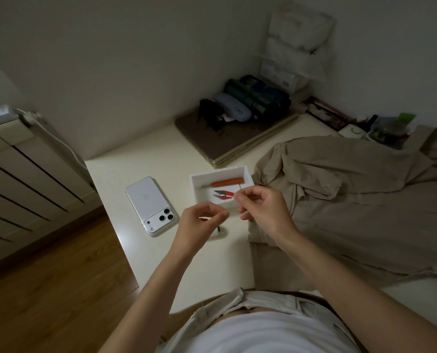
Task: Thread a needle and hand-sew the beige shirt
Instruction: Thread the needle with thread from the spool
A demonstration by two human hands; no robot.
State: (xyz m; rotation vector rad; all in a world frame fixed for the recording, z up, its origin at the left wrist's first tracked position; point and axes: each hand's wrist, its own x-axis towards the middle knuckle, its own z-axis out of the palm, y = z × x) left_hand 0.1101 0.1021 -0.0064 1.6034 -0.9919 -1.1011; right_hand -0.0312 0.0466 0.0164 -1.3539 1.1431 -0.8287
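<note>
Beige shirt (pixel 352 200), one, lies crumpled on the right half of the white table (pixel 115 174), with one edge hanging over the near side. It is just right of both hands; neither hand touches it.

Two bare hands are raised over the table, close together.
- Right hand (pixel 260 207): thumb and forefinger pressed together, pinching one needle (pixel 234 199), seen only as a thin pale sliver. The other fingers are loosely curled.
- Left hand (pixel 202 220): thumb and forefinger tips pinched on a thread (pixel 228 213), barely visible. The rest of the fingers are curled under.

One small white spool-like item (pixel 218 233) sits below the left hand, mostly hidden.

One open white box (pixel 221 174) stands just behind the hands. It holds two tools: an orange-handled seam ripper (pixel 227 182) and red thread snips (pixel 223 194).

One white phone (pixel 152 206) lies face down, left of the box.

At the far end of the table:
- a brown board stack (pixel 212 143)
- on it, one pale blue glasses case (pixel 234 107) and several dark green rolled pouches (pixel 253 98)

Room:
- clear stacked drawers (pixel 296 47) in the corner
- plain white walls
- one white radiator (pixel 21 174) at left
- wood floor (pixel 59 276)
</note>
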